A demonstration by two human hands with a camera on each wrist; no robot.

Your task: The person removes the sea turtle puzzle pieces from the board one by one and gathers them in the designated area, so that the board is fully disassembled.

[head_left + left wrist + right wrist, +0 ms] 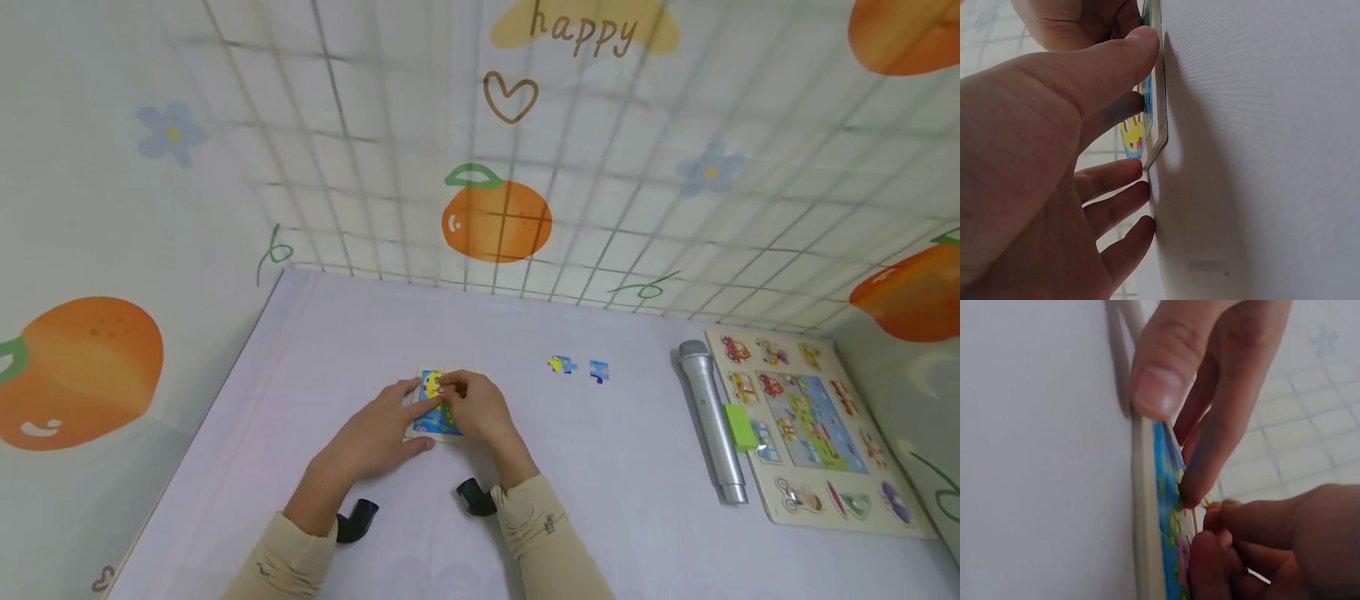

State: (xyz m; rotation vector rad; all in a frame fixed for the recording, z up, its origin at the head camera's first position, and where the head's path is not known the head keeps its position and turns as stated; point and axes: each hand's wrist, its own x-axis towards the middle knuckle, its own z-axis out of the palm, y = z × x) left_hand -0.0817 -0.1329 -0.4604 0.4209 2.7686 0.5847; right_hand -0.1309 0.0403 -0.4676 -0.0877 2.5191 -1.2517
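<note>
head: is looking forward and down from above, farthest out, covering tabletop [360,333]
left wrist: is facing puzzle board [1160,112] edge-on, rolled sideways, close
right wrist: is doing likewise, close
wrist overlap: is spanning puzzle board, left hand [1047,156], right hand [1272,537]

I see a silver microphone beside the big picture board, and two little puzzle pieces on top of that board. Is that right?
Not quite. The silver microphone is beside the big picture board, but the two little puzzle pieces lie on the table, as the head view shows.
</note>
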